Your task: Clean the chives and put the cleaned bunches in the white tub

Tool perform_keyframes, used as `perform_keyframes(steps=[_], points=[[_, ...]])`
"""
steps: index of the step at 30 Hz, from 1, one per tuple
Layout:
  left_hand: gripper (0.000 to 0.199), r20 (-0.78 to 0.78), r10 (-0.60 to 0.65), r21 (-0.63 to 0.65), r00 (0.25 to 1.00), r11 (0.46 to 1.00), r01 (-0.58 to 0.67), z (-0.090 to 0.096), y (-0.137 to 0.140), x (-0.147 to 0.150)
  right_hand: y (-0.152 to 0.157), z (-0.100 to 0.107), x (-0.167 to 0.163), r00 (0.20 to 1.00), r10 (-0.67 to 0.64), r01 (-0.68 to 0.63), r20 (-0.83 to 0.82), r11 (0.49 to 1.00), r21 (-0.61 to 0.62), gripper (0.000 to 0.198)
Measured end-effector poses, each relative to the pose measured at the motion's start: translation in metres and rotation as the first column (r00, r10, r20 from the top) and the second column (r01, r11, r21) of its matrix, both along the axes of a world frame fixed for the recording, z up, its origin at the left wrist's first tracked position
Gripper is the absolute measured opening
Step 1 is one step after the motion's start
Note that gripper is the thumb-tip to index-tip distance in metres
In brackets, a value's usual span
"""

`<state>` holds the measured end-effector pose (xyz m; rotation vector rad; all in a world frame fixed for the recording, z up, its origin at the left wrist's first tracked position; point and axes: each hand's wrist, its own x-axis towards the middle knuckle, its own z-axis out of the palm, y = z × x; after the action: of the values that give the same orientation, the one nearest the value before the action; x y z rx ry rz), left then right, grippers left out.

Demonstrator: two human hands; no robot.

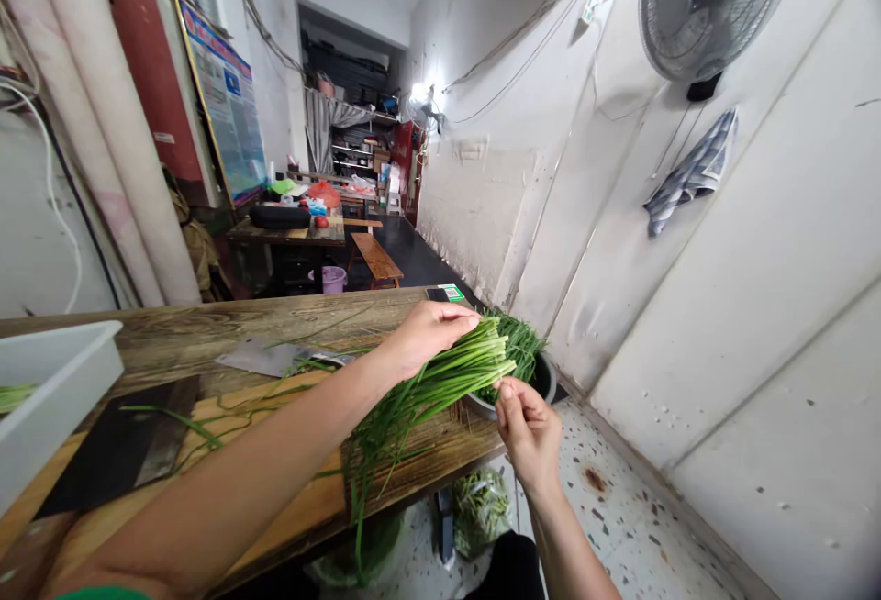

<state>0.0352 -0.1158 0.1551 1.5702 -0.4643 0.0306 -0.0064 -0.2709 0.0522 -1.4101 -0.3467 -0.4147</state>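
Note:
A thick bunch of green chives [440, 384] lies over the table's right end, its pale cut ends pointing right and its long leaves drooping over the edge. My left hand [428, 336] is closed around the bunch from above, close to the cut ends. The thumb and forefinger of my right hand [529, 426] pinch at the lowest stalk ends; a single stalk seems to be between them, though it is too small to see well. Behind both hands, a grey basin [549, 382] holds more chives [527, 348].
A cleaver [256, 357] lies flat on the wooden table [172, 329], beside a cutting board [230, 405] with loose chive leaves. At far left stands a white plastic bin [61, 371]. On the floor are a bag of greens [482, 513] and a green bucket [372, 545].

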Motion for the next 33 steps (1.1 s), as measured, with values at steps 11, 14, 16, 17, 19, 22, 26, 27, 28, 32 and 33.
perform_keyframes(steps=[11, 14, 16, 17, 19, 22, 26, 27, 28, 32, 33], points=[[0.037, -0.063, -0.043, -0.108, 0.997, 0.993, 0.036, -0.0083, -0.0002, 0.0056, -0.0022, -0.0036, 0.0001, 1.000, 0.012, -0.012, -0.012, 1.000, 0.018, 0.022], [0.037, -0.063, -0.046, -0.106, 0.997, 0.994, 0.039, -0.0085, -0.0006, 0.0053, -0.0028, -0.0028, -0.0007, 1.000, 0.023, -0.023, -0.009, 0.999, 0.022, 0.021], [0.037, -0.065, -0.045, -0.105, 0.997, 0.994, 0.038, -0.0080, -0.0009, 0.0045, -0.0031, -0.0023, -0.0010, 1.000, 0.026, -0.026, -0.012, 0.999, 0.024, 0.021], [0.037, -0.068, -0.041, -0.106, 0.997, 0.994, 0.034, -0.0076, -0.0011, 0.0041, -0.0031, -0.0020, -0.0012, 1.000, 0.026, -0.026, -0.014, 0.999, 0.024, 0.021], [0.038, -0.074, -0.032, -0.105, 0.997, 0.994, 0.024, -0.0071, -0.0014, 0.0035, -0.0031, -0.0016, -0.0013, 0.999, 0.026, -0.026, -0.020, 0.999, 0.024, 0.021], [0.037, -0.079, -0.024, -0.093, 0.997, 0.996, 0.017, -0.0070, -0.0016, 0.0030, -0.0028, -0.0012, -0.0011, 0.999, 0.027, -0.026, -0.032, 0.999, 0.030, 0.022], [0.036, -0.077, -0.027, -0.085, 0.997, 0.996, 0.021, -0.0076, -0.0010, 0.0031, -0.0027, -0.0014, -0.0007, 0.999, 0.028, -0.026, -0.040, 0.999, 0.043, 0.023], [0.036, -0.077, -0.027, -0.081, 0.997, 0.997, 0.021, -0.0078, -0.0007, 0.0032, -0.0027, -0.0017, -0.0006, 0.999, 0.026, -0.024, -0.040, 0.999, 0.048, 0.024], [0.036, -0.077, -0.026, -0.075, 0.997, 0.997, 0.020, -0.0080, -0.0004, 0.0034, -0.0026, -0.0020, -0.0006, 0.999, 0.025, -0.023, -0.043, 0.998, 0.053, 0.024], [0.036, -0.080, -0.020, -0.058, 0.997, 0.998, 0.016, -0.0088, 0.0007, 0.0037, -0.0020, -0.0035, -0.0003, 0.998, 0.029, -0.025, -0.062, 0.997, 0.071, 0.026], [0.037, -0.082, -0.020, -0.057, 0.996, 0.998, 0.016, -0.0089, 0.0008, 0.0036, -0.0018, -0.0038, -0.0003, 0.997, 0.033, -0.029, -0.066, 0.997, 0.073, 0.026]])
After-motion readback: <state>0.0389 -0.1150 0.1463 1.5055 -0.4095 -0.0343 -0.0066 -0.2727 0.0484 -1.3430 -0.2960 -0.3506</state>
